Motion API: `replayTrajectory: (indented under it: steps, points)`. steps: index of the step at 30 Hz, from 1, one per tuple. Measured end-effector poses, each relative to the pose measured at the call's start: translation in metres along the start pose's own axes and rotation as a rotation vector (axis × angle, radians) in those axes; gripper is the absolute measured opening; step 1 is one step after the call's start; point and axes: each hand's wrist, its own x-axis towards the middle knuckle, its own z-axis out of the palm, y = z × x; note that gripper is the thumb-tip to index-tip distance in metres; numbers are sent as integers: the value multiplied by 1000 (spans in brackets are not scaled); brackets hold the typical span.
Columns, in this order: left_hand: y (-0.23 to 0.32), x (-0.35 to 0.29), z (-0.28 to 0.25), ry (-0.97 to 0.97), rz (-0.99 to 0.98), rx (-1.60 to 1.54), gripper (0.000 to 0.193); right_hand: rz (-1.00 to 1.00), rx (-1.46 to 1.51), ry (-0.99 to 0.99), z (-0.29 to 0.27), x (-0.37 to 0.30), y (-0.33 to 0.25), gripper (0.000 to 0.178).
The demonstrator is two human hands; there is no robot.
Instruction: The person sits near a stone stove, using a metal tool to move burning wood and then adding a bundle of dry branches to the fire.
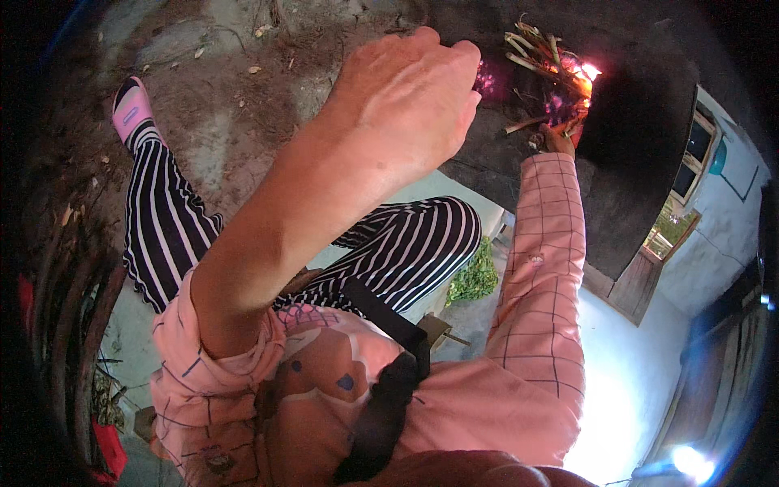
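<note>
My left hand (410, 101) is raised in front of me with its back toward the view and its fingers curled in; whatever they hold, if anything, is hidden. Beyond it, at the far right, my right hand (558, 141) reaches to the fire, small in the picture and partly in shadow. Its fingers close on the near end of some twigs (574, 127) beside the flames (584, 81). A bundle of dry sticks (540, 50) lies across the fire, its bare ends pointing up and left.
A dark, sooty wall (629, 105) rises right of the fire. Bare earth (219, 105) with wood chips spreads at the far left, near my outstretched foot in a pink slipper (131, 114). Long branches (69, 325) lie at the left edge. Green leaves (475, 276) sit beside my bent knee.
</note>
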Motion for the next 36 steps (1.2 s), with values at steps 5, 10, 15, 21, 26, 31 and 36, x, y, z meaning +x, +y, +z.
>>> replayTrajectory:
  steps: [5,10,15,21,26,31,36]
  points:
    - [5,0,-1,12,-10,-9,25,207,120,-161,-16,-11,28,34]
    - [7,1,-1,-2,-11,-9,25,374,268,-347,-42,-11,57,28]
    - [5,1,1,-8,-11,-6,25,333,386,-424,-43,-18,61,30]
    - [6,1,2,-28,2,-3,25,203,74,-169,-24,9,31,33]
    - [8,3,1,-8,-12,19,25,224,-97,-3,-31,-22,51,36]
    - [7,1,2,-29,-10,12,25,160,38,-125,-29,-54,48,35]
    - [4,0,2,15,35,-5,26,134,102,-127,-22,-71,40,40]
